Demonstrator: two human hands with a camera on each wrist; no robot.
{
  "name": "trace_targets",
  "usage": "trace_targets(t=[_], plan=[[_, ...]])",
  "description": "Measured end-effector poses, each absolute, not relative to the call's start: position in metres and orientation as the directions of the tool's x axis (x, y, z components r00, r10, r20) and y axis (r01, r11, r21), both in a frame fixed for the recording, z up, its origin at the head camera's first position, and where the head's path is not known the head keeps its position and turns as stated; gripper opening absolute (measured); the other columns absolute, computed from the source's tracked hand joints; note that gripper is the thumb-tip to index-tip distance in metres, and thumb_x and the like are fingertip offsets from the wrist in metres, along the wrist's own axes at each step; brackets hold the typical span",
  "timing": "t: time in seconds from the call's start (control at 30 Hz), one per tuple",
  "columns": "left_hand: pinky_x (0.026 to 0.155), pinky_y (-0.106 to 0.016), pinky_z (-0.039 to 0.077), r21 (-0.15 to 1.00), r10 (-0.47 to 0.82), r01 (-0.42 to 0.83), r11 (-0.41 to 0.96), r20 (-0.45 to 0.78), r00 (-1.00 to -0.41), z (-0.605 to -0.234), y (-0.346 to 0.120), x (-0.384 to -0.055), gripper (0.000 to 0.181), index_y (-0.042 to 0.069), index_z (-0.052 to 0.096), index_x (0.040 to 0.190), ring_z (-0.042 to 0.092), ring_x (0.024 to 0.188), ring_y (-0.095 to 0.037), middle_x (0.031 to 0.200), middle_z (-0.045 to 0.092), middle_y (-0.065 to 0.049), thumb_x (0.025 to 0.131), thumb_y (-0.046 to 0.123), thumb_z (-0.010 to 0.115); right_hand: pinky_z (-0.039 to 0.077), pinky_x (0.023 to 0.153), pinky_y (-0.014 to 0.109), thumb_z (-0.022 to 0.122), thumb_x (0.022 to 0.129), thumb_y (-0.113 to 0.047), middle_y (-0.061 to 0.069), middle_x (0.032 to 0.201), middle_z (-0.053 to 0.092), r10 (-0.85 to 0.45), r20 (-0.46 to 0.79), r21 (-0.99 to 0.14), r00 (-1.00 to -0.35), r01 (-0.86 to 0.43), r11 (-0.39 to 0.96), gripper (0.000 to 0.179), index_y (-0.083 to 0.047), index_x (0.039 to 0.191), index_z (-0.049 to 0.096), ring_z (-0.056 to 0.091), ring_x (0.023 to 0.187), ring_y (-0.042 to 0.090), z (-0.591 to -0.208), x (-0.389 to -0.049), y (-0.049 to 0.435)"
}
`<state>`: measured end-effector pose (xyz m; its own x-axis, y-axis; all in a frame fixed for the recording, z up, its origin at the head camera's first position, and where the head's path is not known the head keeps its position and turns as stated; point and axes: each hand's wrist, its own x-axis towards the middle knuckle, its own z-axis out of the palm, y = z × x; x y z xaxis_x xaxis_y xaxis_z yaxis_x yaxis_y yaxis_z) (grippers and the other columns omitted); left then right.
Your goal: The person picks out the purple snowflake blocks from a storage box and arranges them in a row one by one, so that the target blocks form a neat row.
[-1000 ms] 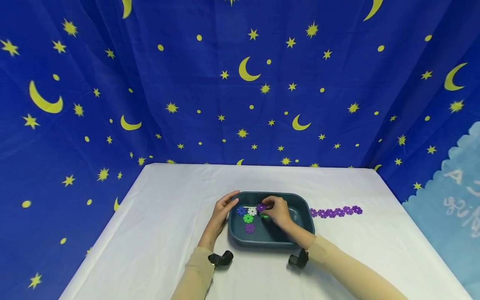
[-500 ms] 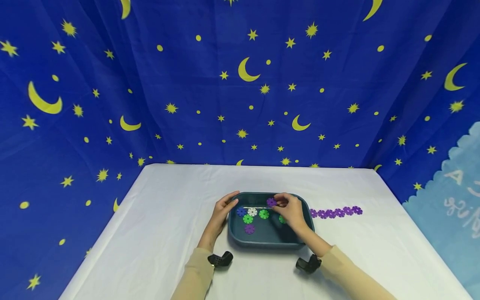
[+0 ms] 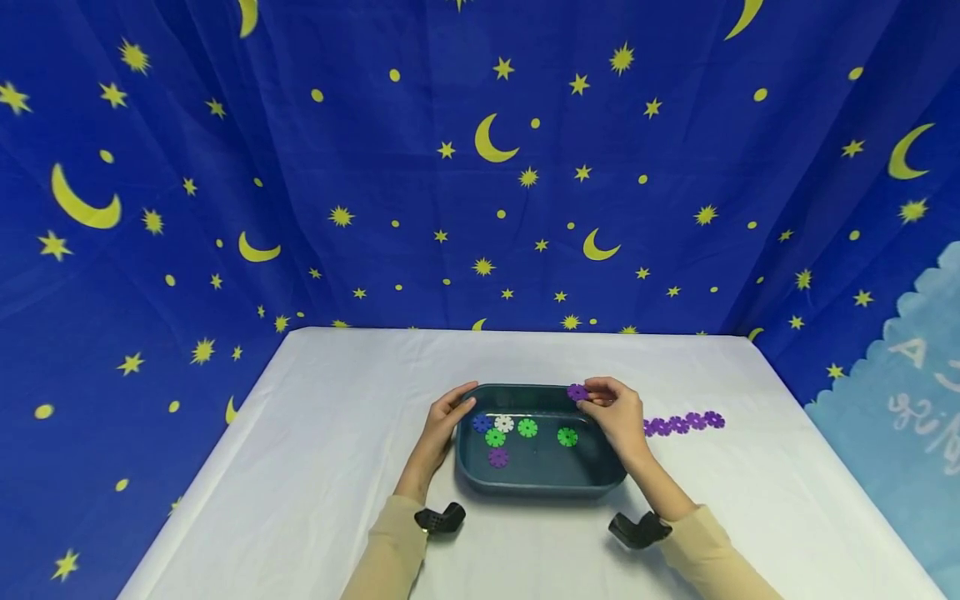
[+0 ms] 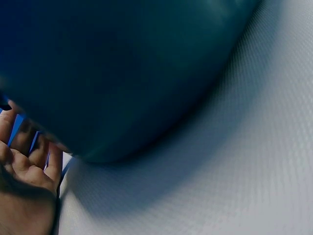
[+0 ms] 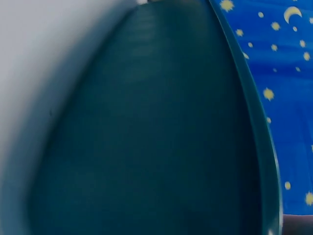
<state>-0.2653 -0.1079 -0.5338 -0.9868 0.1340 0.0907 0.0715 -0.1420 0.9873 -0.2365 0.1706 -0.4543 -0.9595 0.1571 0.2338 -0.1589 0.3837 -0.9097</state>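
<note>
My right hand point(image 3: 619, 418) pinches a purple flower-shaped connector disc point(image 3: 577, 392) between thumb and fingertips, over the back right rim of a dark teal plastic tub point(image 3: 536, 487). At the tub's left end my left hand point(image 3: 438, 429) holds the rim, its thumb on top and its fingers along the outer side. Inside the tub lie a blue disc point(image 3: 482, 423), a white disc point(image 3: 504, 424), several green discs point(image 3: 567, 437) and a purple one point(image 3: 498, 457). The left wrist view shows the fingers point(image 4: 36, 166) beside the tub wall point(image 4: 122, 98); the right wrist view is mostly tub wall point(image 5: 151, 122).
A chain of linked purple discs point(image 3: 679, 425) lies on the white tablecloth point(image 3: 360, 392) right of the tub, its near end hidden behind my right hand. A blue curtain point(image 3: 420, 167) with moons and stars surrounds the table.
My right hand has carried the purple disc rightward and up from inside the tub to its back right rim, uncovering the green discs. The left hand has stayed on the rim.
</note>
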Motion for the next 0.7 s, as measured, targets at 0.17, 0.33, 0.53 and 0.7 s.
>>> trace_targets(t=[0.17,0.33,0.53,0.7], plan=[[0.112,-0.046,0.032,0.986,0.138,0.073,-0.149,0.094,-0.986,-0.534,-0.108,-0.266,0.042,0.002,0.054,0.133,0.045,0.13,-0.032,0.138,0.052,-0.019,0.094,0.016,0.059,0.047,0.065,0.005,0.073,0.074,0.009,0.031,0.104,0.066,0.237,0.236,-0.925,-0.942,-0.144,0.351,0.031,0.011,0.104,0.066,0.055,0.07,-0.008,-0.454,-0.239,0.185],[0.112,-0.043,0.034,0.987,0.136,0.073,-0.146,0.093,-0.986,-0.534,-0.108,-0.266,0.042,0.002,0.054,0.133,0.046,0.129,-0.03,0.138,0.052,-0.019,0.094,0.016,0.059,0.045,0.065,0.003,0.073,0.076,0.007,0.032,0.105,0.066,0.312,0.239,-0.923,-0.919,-0.116,0.366,0.03,0.011,0.105,0.066,0.053,0.068,-0.011,-0.457,-0.241,0.202],[0.109,-0.038,0.037,0.988,0.135,0.065,-0.14,0.084,-0.987,-0.535,-0.108,-0.267,0.041,0.003,0.055,0.133,0.051,0.124,-0.021,0.137,0.053,-0.018,0.094,0.017,0.059,0.045,0.063,0.002,0.073,0.076,0.005,0.03,0.105,0.066,0.412,0.241,-0.923,-0.879,-0.077,0.376,0.03,0.009,0.105,0.067,0.053,0.067,-0.012,-0.462,-0.246,0.225],[0.106,-0.032,0.039,0.988,0.134,0.073,-0.132,0.091,-0.987,-0.534,-0.108,-0.267,0.043,0.003,0.054,0.134,0.054,0.117,-0.01,0.137,0.053,-0.017,0.094,0.017,0.059,0.044,0.061,0.001,0.072,0.076,0.005,0.029,0.104,0.066,0.489,0.248,-0.92,-0.836,-0.045,0.39,0.029,0.009,0.105,0.067,0.052,0.065,-0.013,-0.469,-0.25,0.245]])
